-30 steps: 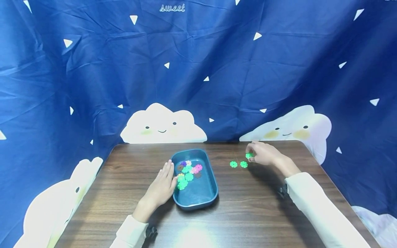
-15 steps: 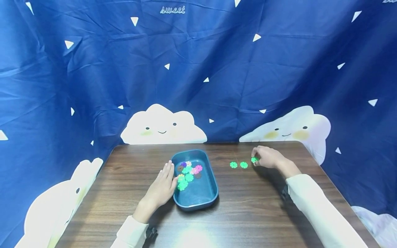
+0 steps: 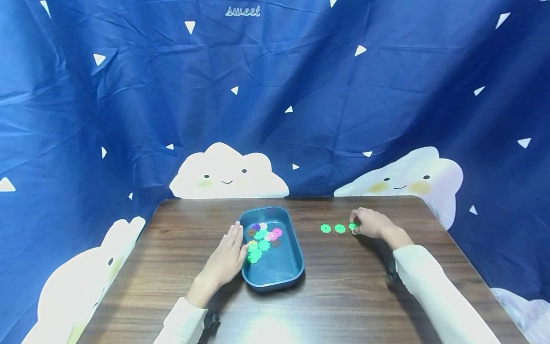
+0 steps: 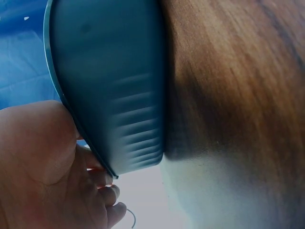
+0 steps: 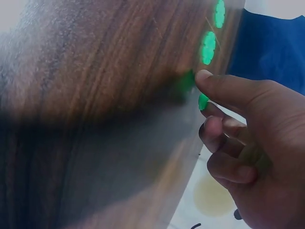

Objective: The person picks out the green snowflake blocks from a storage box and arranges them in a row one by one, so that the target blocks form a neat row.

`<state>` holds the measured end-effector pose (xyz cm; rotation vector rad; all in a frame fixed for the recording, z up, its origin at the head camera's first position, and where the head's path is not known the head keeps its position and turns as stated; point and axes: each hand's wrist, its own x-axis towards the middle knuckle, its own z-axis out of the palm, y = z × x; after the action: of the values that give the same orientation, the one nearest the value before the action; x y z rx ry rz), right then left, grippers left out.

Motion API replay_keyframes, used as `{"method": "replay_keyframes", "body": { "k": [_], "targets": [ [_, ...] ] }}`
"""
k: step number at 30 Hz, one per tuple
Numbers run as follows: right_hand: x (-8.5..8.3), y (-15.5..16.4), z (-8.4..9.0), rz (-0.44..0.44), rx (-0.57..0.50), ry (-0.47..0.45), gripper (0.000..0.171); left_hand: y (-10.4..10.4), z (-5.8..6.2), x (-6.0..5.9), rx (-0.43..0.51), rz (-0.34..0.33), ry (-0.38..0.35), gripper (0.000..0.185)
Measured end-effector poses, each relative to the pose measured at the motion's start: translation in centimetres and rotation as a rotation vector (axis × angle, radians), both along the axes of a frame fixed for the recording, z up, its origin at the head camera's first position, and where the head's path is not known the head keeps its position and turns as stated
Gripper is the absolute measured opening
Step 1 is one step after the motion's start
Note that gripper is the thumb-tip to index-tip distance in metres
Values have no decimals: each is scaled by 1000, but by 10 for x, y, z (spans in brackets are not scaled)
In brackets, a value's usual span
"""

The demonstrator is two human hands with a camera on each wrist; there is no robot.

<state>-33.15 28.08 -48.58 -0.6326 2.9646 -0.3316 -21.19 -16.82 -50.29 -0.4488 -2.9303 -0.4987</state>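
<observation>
My right hand [image 3: 371, 223] pinches a green notched plastic disc [image 5: 203, 101] between thumb and fingers, low over the table's far right part. Left of it, two matching discs, an outer disc [image 3: 325, 228] and an inner disc [image 3: 340, 229], lie flat in a row with it. My left hand [image 3: 224, 255] rests with straight fingers along the left rim of a dark teal tray [image 3: 275, 274]. In the left wrist view its thumb and palm touch the rim [image 4: 52, 62]. Inside the tray, several notched discs [image 3: 264, 245] in green, pink, brown, purple and white lie towards the left.
A brown wood-grain table [image 3: 343, 291] carries everything. Its far edge meets a blue curtain [image 3: 275, 71] with white triangles and cloud shapes. A bright glare patch [image 3: 266, 329] lies at the near middle of the table.
My right hand has come nearer and slightly right, lowering the green disc into line with the other two. My left hand and the tray have stayed in place.
</observation>
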Motion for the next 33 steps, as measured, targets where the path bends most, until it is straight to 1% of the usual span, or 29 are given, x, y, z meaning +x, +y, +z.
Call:
{"method": "replay_keyframes", "body": {
  "k": [7,15,24,28,33],
  "targets": [
    [2,-2,-5,4,9,-13,31,0,1,2,3,-6,12,60],
    [1,0,-4,-10,19,-34,28,1,5,2,-22,6,-12,61],
    [0,3,-6,-15,27,-30,25,2,4,1,-15,8,-10,61],
    [0,3,-3,-16,11,-17,22,2,2,1,-8,0,2,61],
    [-1,0,8,-10,-41,1,12,1,-1,0,-10,2,1,61]
  ]
}}
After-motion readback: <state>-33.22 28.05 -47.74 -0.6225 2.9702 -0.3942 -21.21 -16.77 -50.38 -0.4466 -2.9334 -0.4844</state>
